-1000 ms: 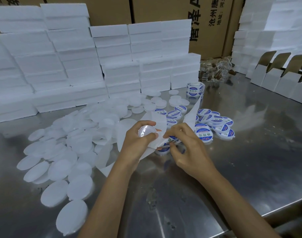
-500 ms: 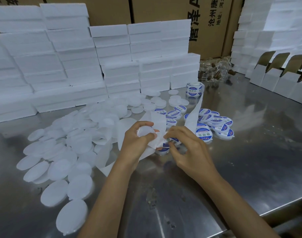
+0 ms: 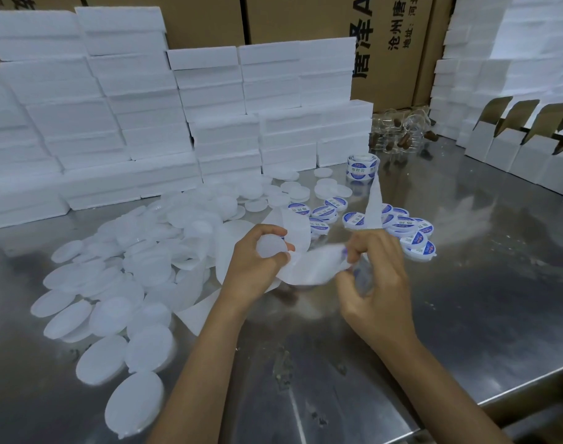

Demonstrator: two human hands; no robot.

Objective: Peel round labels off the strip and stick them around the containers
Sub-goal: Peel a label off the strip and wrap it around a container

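— What can you read from where you stand?

— On the brown carton [image 3: 392,49] behind the foam blocks I see big black characters, turned sideways: "唐泽", and a letter "A" above them. Beside them, in smaller print, "沧州唐" and "地址: 河北". The rest is cut off by the edge of the carton.

— And the round labels?

— The labelled containers [image 3: 418,243] and the roll [image 3: 361,166] carry blue and white stickers with characters, but these are too small and blurred for me. The sticker in my right hand [image 3: 374,277] is blurred also.
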